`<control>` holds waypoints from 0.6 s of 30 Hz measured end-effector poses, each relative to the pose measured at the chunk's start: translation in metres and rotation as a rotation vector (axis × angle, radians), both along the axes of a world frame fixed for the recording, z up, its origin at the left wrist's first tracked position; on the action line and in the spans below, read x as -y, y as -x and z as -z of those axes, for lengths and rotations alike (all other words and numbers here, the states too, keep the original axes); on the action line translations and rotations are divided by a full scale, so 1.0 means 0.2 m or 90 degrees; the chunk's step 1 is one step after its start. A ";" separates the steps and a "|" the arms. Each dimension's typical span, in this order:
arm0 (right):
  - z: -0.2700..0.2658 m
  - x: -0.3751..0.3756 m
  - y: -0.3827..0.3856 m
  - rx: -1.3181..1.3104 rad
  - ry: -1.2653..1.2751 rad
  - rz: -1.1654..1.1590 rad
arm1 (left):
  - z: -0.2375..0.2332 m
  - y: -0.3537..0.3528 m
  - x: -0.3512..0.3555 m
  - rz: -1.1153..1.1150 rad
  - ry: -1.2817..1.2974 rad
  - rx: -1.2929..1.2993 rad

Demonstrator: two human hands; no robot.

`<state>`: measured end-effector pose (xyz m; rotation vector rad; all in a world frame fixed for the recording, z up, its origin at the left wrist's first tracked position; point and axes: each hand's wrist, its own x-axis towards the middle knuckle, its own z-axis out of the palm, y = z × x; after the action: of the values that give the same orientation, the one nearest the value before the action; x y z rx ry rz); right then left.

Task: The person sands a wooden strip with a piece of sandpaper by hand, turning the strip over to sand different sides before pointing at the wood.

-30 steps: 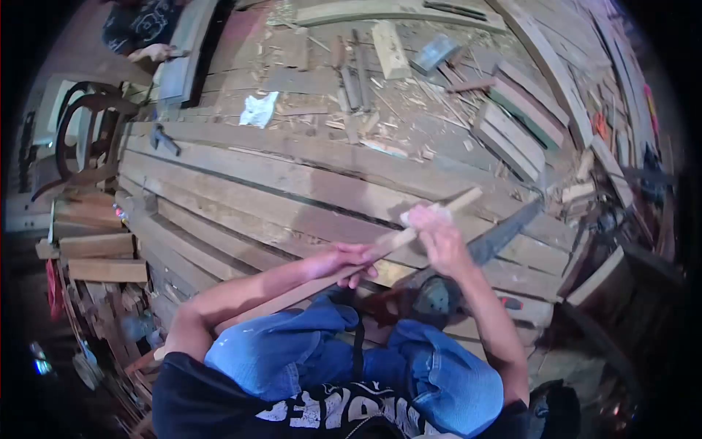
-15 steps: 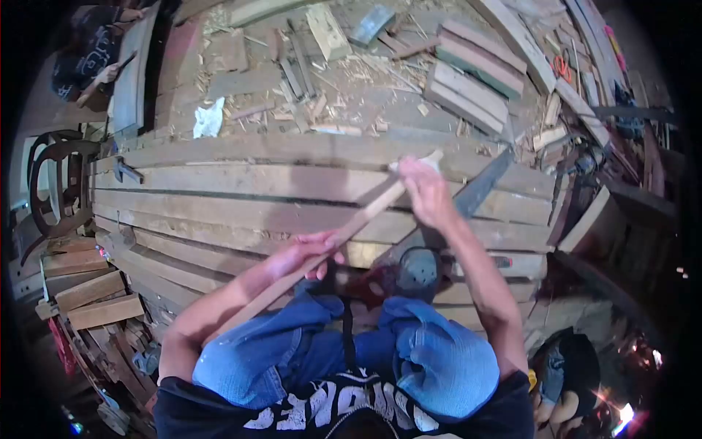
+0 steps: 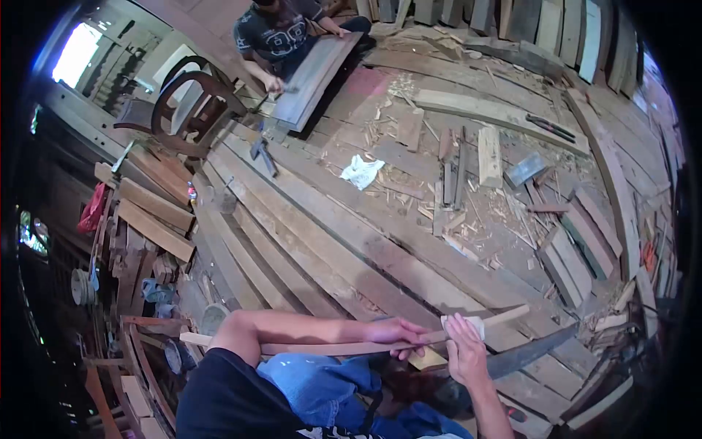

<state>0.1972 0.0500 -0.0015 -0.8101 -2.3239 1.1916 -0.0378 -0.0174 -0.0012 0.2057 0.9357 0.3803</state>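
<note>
A long, slender wooden strip (image 3: 311, 349) lies slantwise across my lap, its far end reaching out past my right hand. Around its middle, my left hand (image 3: 398, 335) is closed with the thumb on top. My right hand (image 3: 466, 350) wraps a pale folded piece of sandpaper (image 3: 479, 325) over the strip, close to the far end. Below my hands a long dark flat blade (image 3: 537, 353) rests on the planks, partly hidden by my right hand and forearm. My knees in blue jeans (image 3: 314, 380) are under the strip.
Long planks (image 3: 292, 227) run across the floor. A person (image 3: 281, 36) sits at the back with a wide board (image 3: 318, 77). Wood shavings, a white rag (image 3: 362, 172), a grey block (image 3: 525, 170) and stacked timber (image 3: 567, 260) lie ahead. A wooden chair (image 3: 194, 110) stands left.
My view has swung left, bringing the person and chair into fuller sight. My right hand with the sandpaper has moved back along the strip, nearer my left hand, and the strip's tip now shows.
</note>
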 end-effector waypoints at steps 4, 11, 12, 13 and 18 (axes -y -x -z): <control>0.35 -0.21 -0.25 0.092 0.051 0.268 | 0.00 0.00 0.01 -0.039 0.002 0.022; 0.21 -0.01 -0.05 0.046 -0.026 0.007 | -0.05 0.00 0.00 -0.007 -0.038 0.013; 0.20 -0.12 -0.10 0.048 0.030 0.093 | -0.04 0.00 0.01 -0.016 -0.015 0.011; 0.31 -0.19 -0.21 0.112 -0.022 0.173 | 0.05 0.03 0.03 0.016 -0.032 0.032; 0.29 -0.08 -0.17 0.016 -0.042 0.129 | -0.08 0.02 -0.05 0.027 0.002 0.007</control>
<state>0.2322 0.0659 -0.0595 -1.0133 -2.2261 1.0194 -0.0424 -0.0077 0.0142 0.2201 0.9199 0.3398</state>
